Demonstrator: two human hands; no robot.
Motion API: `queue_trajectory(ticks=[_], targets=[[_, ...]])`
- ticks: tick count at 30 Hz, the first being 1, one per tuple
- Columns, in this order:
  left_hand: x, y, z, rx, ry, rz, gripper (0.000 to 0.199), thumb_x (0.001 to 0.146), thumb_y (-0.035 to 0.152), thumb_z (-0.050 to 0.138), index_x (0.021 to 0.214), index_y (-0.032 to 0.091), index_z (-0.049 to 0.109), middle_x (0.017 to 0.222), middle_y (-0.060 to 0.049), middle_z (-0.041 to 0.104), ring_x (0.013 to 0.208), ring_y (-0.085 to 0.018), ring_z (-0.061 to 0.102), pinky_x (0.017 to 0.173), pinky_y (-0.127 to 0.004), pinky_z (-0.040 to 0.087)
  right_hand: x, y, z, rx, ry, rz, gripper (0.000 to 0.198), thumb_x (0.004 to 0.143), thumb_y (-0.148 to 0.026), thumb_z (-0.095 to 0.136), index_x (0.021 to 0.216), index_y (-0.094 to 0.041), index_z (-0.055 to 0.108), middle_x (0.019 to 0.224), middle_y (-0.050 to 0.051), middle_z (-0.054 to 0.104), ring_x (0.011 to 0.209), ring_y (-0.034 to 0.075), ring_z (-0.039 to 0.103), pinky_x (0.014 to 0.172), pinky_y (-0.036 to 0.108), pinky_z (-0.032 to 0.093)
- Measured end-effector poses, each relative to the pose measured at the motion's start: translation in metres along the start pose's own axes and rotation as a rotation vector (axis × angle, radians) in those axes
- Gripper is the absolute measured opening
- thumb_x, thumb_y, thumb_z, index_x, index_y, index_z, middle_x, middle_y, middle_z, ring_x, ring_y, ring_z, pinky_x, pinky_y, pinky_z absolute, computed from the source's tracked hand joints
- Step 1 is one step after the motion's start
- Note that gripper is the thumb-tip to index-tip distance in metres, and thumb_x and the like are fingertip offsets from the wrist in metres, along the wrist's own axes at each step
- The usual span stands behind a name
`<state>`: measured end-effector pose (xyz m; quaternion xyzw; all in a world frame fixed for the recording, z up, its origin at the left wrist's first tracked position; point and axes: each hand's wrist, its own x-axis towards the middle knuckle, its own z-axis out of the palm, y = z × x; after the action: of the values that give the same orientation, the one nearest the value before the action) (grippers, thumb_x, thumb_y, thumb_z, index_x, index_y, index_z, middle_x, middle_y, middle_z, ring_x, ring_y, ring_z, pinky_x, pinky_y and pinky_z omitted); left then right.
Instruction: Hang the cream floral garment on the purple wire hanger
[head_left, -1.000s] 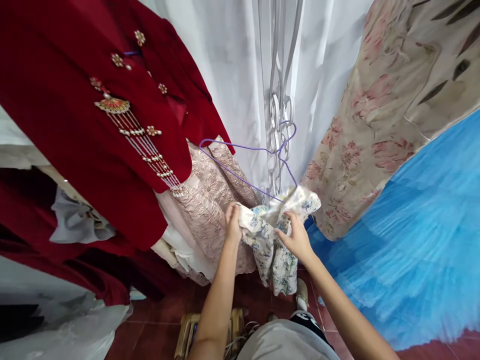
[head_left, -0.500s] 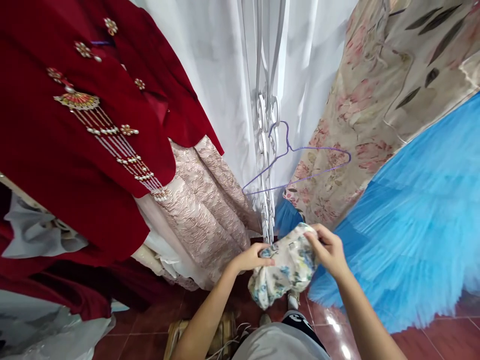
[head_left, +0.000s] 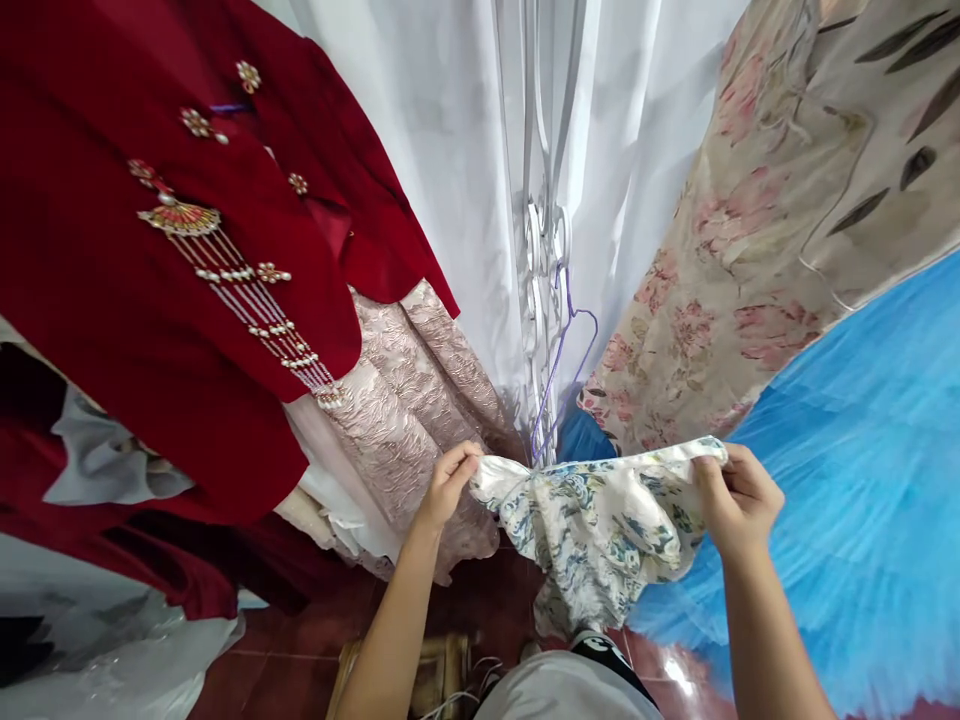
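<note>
Left hand (head_left: 448,485) and right hand (head_left: 742,498) pinch a floral garment (head_left: 600,525) by its ends, apparently to spread it, near a blue skirt (head_left: 862,470).

At the left, the jacket (head_left: 157,340) is hanging, and the skirt (head_left: 420,400) is showing below its hem. In the middle, the hanger (head_left: 572,313) is hanging on the rings (head_left: 533,240), before the curtain (head_left: 435,120). At the right, the dress (head_left: 727,260) is hanging beside the gown (head_left: 847,480). Between the left hand (head_left: 450,485) and the right hand (head_left: 742,497), the garment (head_left: 600,520) is hanging.
</note>
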<state>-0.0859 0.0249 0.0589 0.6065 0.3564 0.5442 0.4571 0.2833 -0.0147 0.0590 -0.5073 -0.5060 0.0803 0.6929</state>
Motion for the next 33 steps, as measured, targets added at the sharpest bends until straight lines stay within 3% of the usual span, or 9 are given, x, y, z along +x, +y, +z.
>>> queue_trajectory(ticks=[4, 9, 12, 16, 19, 26, 28, 30, 33], targets=[[0.012, 0.019, 0.009, -0.114, -0.046, 0.046, 0.042, 0.09, 0.058, 0.062, 0.073, 0.019, 0.058, 0.09, -0.007, 0.062, 0.069, -0.016, 0.051, 0.067, -0.029, 0.045, 0.008, 0.005, 0.008, 0.026, -0.017, 0.021, 0.017, 0.086, -0.036, 0.07, 0.085, -0.018, 0.07, 0.071, 0.001, 0.063, 0.058, 0.013, 0.054, 0.051, 0.024, 0.043], [0.03, 0.041, 0.017, -0.007, -0.06, 0.05, 0.045, 0.089, 0.063, 0.061, 0.076, 0.021, 0.06, 0.125, -0.013, 0.064, 0.091, -0.023, 0.06, 0.082, -0.035, 0.049, 0.02, 0.012, 0.019, 0.035, -0.015, 0.037, 0.02, 0.088, -0.038, 0.067, 0.084, -0.018, 0.067, 0.072, 0.001, 0.061, 0.062, 0.014, 0.054, 0.055, 0.025, 0.043], [0.044, 0.052, 0.019, 0.092, -0.163, 0.058, 0.044, 0.091, 0.062, 0.059, 0.078, 0.021, 0.062, 0.107, -0.012, 0.069, 0.088, -0.023, 0.059, 0.084, -0.035, 0.048, 0.037, 0.024, 0.031, 0.05, -0.03, 0.026, 0.021, 0.089, -0.037, 0.066, 0.081, -0.018, 0.065, 0.071, -0.001, 0.058, 0.063, 0.014, 0.051, 0.058, 0.025, 0.041], [0.061, 0.057, 0.029, 0.179, -0.236, 0.033, 0.041, 0.093, 0.058, 0.06, 0.08, 0.019, 0.064, 0.068, 0.0, 0.052, 0.06, -0.013, 0.043, 0.057, -0.024, 0.035, 0.079, 0.049, 0.057, 0.085, -0.088, 0.036, 0.025, 0.089, -0.042, 0.064, 0.08, -0.019, 0.064, 0.072, -0.001, 0.056, 0.067, 0.015, 0.051, 0.062, 0.026, 0.043], [0.067, 0.054, 0.041, 0.141, -0.213, -0.02, 0.039, 0.092, 0.056, 0.061, 0.081, 0.019, 0.063, 0.063, 0.003, 0.041, 0.053, -0.01, 0.035, 0.049, -0.023, 0.026, 0.121, 0.066, 0.079, 0.095, -0.122, 0.024, 0.029, 0.085, -0.048, 0.067, 0.082, -0.018, 0.068, 0.083, 0.003, 0.064, 0.08, 0.019, 0.059, 0.073, 0.031, 0.049], [0.074, 0.046, 0.061, 0.122, -0.121, -0.021, 0.038, 0.091, 0.056, 0.063, 0.084, 0.018, 0.063, 0.065, 0.003, 0.045, 0.057, -0.011, 0.039, 0.051, -0.023, 0.028, 0.197, 0.078, 0.134, 0.098, -0.388, -0.083, 0.028, 0.081, -0.047, 0.071, 0.078, -0.019, 0.075, 0.122, 0.014, 0.069, 0.122, 0.028, 0.059, 0.103, 0.042, 0.045], [0.074, 0.049, 0.06, 0.167, -0.086, -0.016, 0.037, 0.091, 0.055, 0.063, 0.084, 0.019, 0.064, 0.065, 0.002, 0.047, 0.057, -0.011, 0.04, 0.051, -0.023, 0.029, 0.207, 0.078, 0.141, 0.119, -0.505, -0.054, 0.03, 0.082, -0.049, 0.071, 0.079, -0.019, 0.076, 0.119, 0.014, 0.071, 0.117, 0.029, 0.063, 0.097, 0.041, 0.049], [0.076, 0.055, 0.054, 0.227, -0.049, 0.005, 0.034, 0.092, 0.053, 0.063, 0.086, 0.019, 0.066, 0.068, 0.001, 0.051, 0.059, -0.012, 0.044, 0.052, -0.023, 0.032, 0.212, 0.076, 0.139, 0.112, -0.604, 0.001, 0.034, 0.083, -0.053, 0.071, 0.081, -0.019, 0.076, 0.1, 0.011, 0.076, 0.098, 0.028, 0.068, 0.08, 0.038, 0.053], [0.084, 0.063, 0.036, 0.283, -0.061, 0.046, 0.033, 0.09, 0.05, 0.066, 0.084, 0.018, 0.069, 0.073, -0.001, 0.058, 0.063, -0.013, 0.051, 0.054, -0.023, 0.038, 0.212, 0.069, 0.116, 0.041, -0.663, 0.052, 0.041, 0.082, -0.059, 0.072, 0.077, -0.019, 0.074, 0.072, 0.004, 0.071, 0.066, 0.02, 0.062, 0.056, 0.03, 0.047]])
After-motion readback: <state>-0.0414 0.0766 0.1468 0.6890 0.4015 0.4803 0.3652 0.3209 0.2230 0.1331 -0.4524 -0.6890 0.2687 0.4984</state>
